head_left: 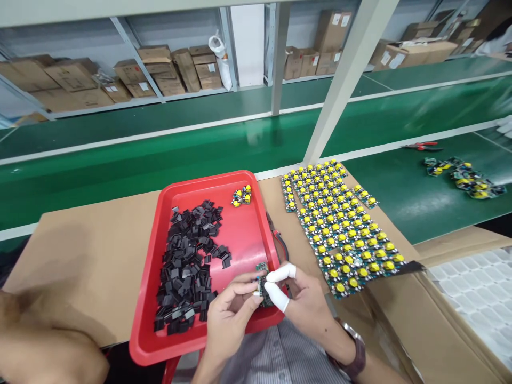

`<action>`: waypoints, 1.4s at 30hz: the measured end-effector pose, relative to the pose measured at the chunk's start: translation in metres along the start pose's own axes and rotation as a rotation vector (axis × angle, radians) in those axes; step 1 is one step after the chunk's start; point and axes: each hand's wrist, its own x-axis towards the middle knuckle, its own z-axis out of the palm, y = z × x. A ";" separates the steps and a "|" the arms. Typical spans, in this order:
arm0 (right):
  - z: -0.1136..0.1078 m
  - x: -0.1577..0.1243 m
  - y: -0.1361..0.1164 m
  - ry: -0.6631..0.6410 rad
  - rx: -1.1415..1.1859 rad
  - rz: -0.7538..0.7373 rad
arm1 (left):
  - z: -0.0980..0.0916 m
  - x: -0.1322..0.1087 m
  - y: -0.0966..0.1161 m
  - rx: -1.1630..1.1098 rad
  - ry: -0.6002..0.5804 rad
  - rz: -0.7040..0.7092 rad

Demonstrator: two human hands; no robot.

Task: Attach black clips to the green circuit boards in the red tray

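A circuit board [261,282] is held in the left hand [228,317].
It is pinched between thumb and fingers; the right hand's [306,301] white-capped fingertips are nearly closed at it, though whether it is gripped cannot be told. It is probably best steadied by its edges. Black pieces [186,261] are strewn left of the hands in the red tray [244,240]; yellow-topped boards [348,229] are ranked ahead-right.

Circuit bd [262,284]: dk green, small, w/ densely packed comps & a pale strip approx. midway. It's held up in the fingertips of the L hand [230,314] & R hand [306,301] (partly hidden by them, so exact tilt's unclear), over the red tray [248,234], nr its R edge & near-R corner, long way running roughly far-to-near.
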 end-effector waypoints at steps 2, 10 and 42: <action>0.001 0.000 0.000 0.005 0.010 -0.005 | 0.001 0.001 0.001 -0.004 0.012 0.001; 0.004 -0.002 0.003 0.002 -0.048 -0.105 | -0.001 0.000 -0.003 0.006 0.028 0.033; -0.004 -0.007 0.018 -0.070 -0.002 0.046 | 0.007 -0.004 -0.010 0.012 0.035 0.125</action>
